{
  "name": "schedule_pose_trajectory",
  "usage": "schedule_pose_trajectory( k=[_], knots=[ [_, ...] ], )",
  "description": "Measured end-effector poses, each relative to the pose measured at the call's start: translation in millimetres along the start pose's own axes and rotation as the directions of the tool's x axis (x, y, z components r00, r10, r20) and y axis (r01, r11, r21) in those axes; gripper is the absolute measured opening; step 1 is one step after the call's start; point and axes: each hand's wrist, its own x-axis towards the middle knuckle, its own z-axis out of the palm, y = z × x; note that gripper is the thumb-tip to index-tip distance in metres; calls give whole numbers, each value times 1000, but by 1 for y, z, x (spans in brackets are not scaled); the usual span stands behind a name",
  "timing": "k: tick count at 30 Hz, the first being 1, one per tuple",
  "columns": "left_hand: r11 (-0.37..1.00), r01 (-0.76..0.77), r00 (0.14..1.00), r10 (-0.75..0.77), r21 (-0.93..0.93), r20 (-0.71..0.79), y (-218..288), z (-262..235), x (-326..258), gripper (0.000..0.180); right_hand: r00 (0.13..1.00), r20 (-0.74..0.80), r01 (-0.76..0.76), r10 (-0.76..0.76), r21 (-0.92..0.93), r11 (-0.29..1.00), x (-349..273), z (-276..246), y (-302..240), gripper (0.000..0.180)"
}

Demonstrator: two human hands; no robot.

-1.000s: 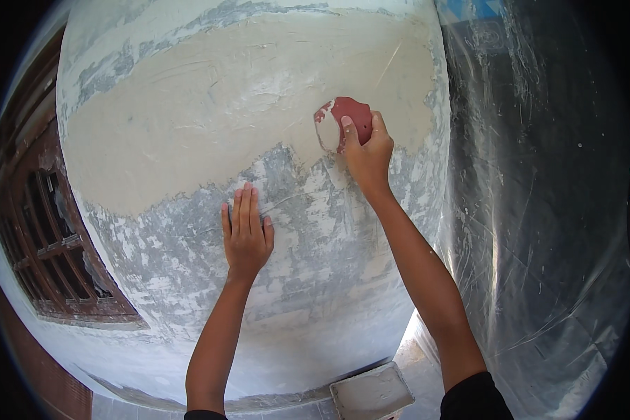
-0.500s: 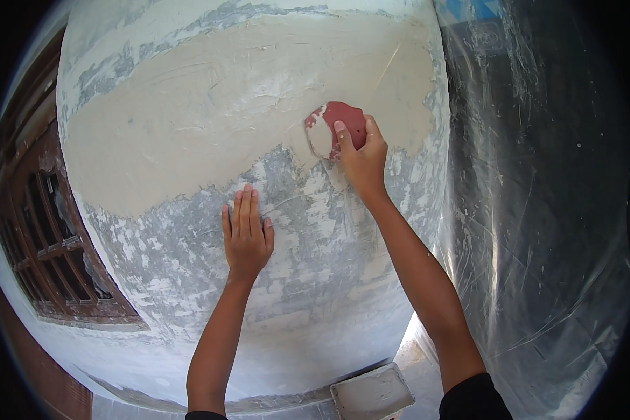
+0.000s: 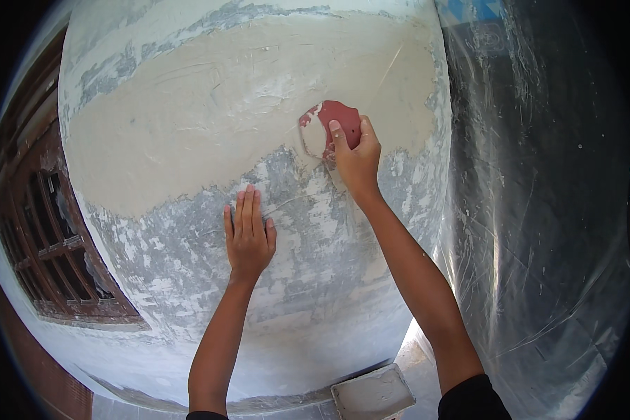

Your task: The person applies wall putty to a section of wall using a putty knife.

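A red putty scraper [image 3: 341,120] is gripped in my right hand [image 3: 359,159], thumb on its near face. Pale putty coats the scraper's left side, and its left edge lies at the wall, over the lower part of a beige putty band [image 3: 189,119]. My left hand [image 3: 249,236] rests flat on the wall [image 3: 315,259], fingers stretched upward and holding nothing. Its fingertips are just below the band's ragged lower border, on the patchy grey and white surface. The fingers behind the scraper are partly hidden.
At the left is a brown wooden window frame [image 3: 70,259] with bars. Clear plastic sheeting [image 3: 532,231] hangs along the right over something dark. Below, on the floor by the wall's foot, stands a rectangular tray [image 3: 374,396] with grey-white material in it.
My right hand and the scraper have shifted slightly left along the putty. My left hand stays flat at the same spot on the wall.
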Motion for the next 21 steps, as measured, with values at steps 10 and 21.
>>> schedule_pose_trajectory(
  k=[10,21],
  knots=[
    [1000,0,1000,0,-3,0,0,1,-1,54,995,89,60,-42,-218,974,7,-2,6,26],
    [1000,-2,1000,2,-12,-13,1,1,1,54,940,-271,-197,208,67,978,17,-21,8,28]
  ],
)
